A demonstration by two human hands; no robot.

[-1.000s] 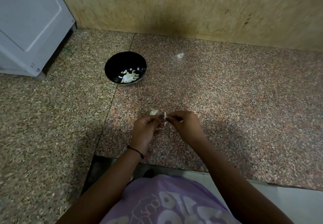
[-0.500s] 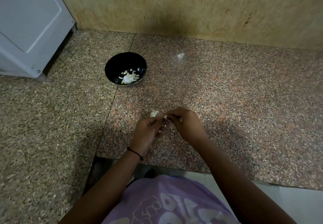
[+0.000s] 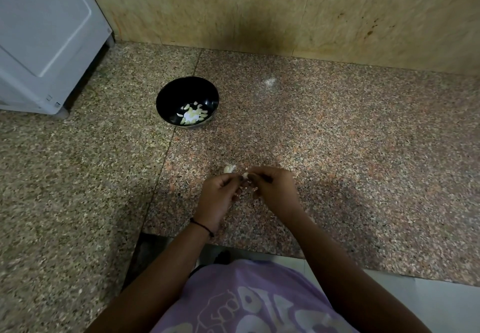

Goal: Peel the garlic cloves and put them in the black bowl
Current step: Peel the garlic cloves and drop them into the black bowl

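Observation:
A small garlic clove (image 3: pixel 245 176) is pinched between the fingertips of my left hand (image 3: pixel 219 197) and my right hand (image 3: pixel 275 191), low over the speckled stone counter (image 3: pixel 337 138). Fingers cover most of the clove. Just beyond my left hand another pale piece of garlic (image 3: pixel 229 168) lies on the counter. The black bowl (image 3: pixel 171 94) stands farther back and to the left, with several peeled cloves (image 3: pixel 193 115) in its bottom.
A grey appliance (image 3: pixel 46 34) stands at the back left. A beige stone wall (image 3: pixel 285 8) closes off the far side. The counter's front edge (image 3: pixel 259 252) runs just beneath my wrists, with my purple shirt below it.
My hands have stayed in the same spot with the clove between them. The fingertips have shifted slightly on it, and the white tip that stuck up is now mostly covered.

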